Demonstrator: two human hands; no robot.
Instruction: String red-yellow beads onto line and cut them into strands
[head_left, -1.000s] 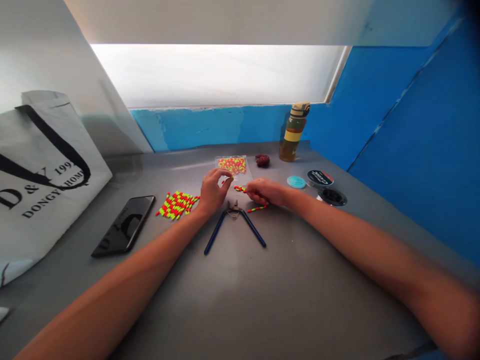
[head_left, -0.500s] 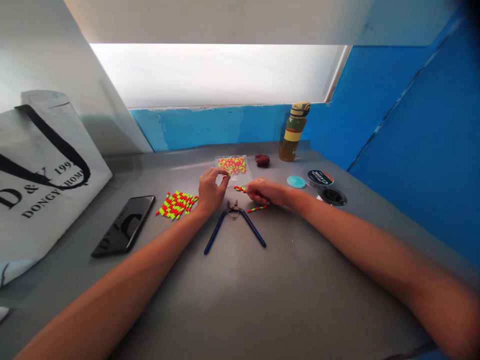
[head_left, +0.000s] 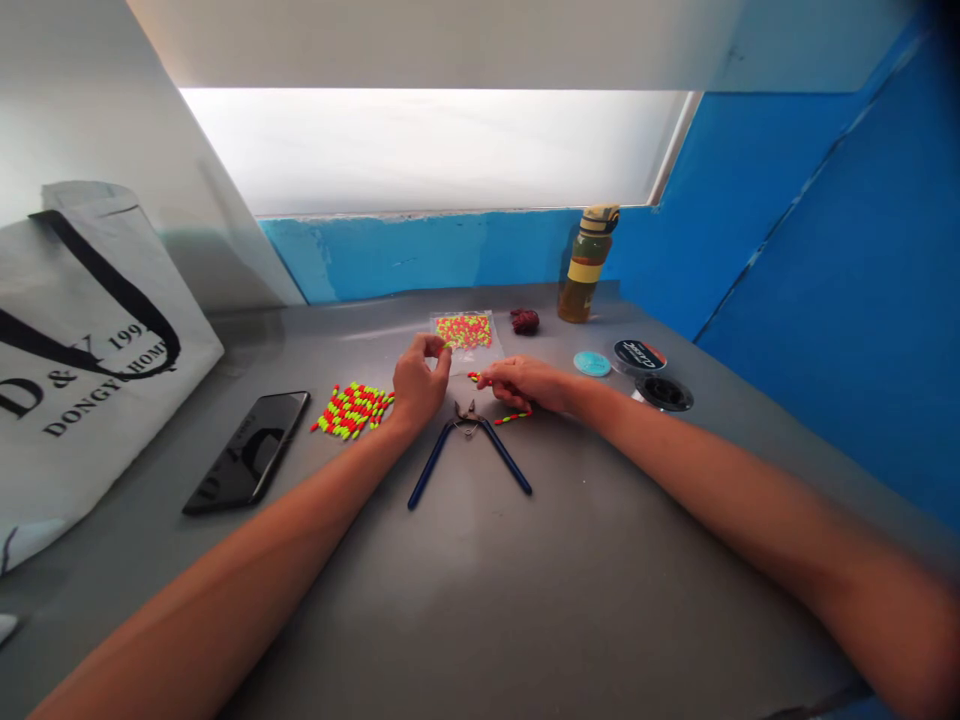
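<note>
My left hand (head_left: 420, 380) is raised slightly off the grey table (head_left: 480, 580), its thumb and fingers pinched together; what they hold is too small to make out. My right hand (head_left: 525, 382) rests on the table with its fingers curled on a short string of red and yellow beads (head_left: 514, 415). A pile of red and yellow beads (head_left: 352, 410) lies just left of my left hand. A clear bag of the same beads (head_left: 465, 332) lies behind both hands. Blue-handled pliers (head_left: 469, 445) lie spread apart below my hands.
A black phone (head_left: 251, 450) lies at the left, beside a white tote bag (head_left: 75, 340). At the right sit a teal disc (head_left: 592, 364), a black line spool (head_left: 640, 354) and a black round lid (head_left: 664, 394). A bottle (head_left: 587, 265) and a dark red lump (head_left: 525, 320) stand by the blue wall.
My left hand's fingers have closed from a loose reach into a tight pinch and drawn slightly back. My right hand has shifted a little to the left.
</note>
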